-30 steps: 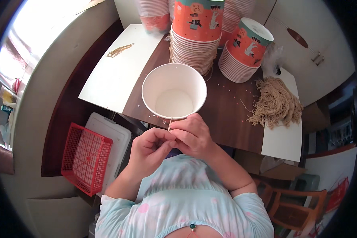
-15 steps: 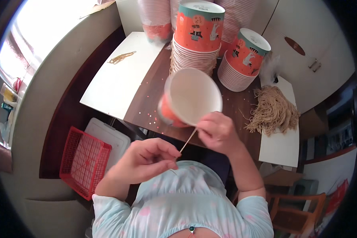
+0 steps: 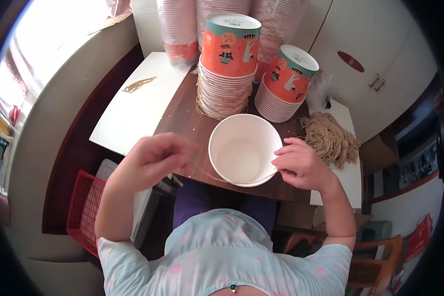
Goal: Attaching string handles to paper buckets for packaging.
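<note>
From my distant seat I look through the head camera, and I see the two hands well apart, one on each side of a white paper bucket point(image 3: 245, 150). This bucket is in the middle of the frame, its mouth upward, near the front edge of the brown table point(image 3: 185, 116). The left hand point(image 3: 158, 159), left of centre, is blurred and has its fingers curled; I cannot tell if they grip anything. The right hand point(image 3: 299, 165), right of centre, overlaps the right rim of the bucket, and its thumb and finger pinch a thin string point(image 3: 267, 176). The string passes by the front rim and goes faintly toward the left hand. Behind the bucket, at upper centre, there is a tall stack of orange and green buckets point(image 3: 230, 49), and a shorter stack point(image 3: 287, 81) is to its right. A tan bundle of cord point(image 3: 330, 138) lies beyond the right hand, and a red basket point(image 3: 86, 209) is at lower left.
</note>
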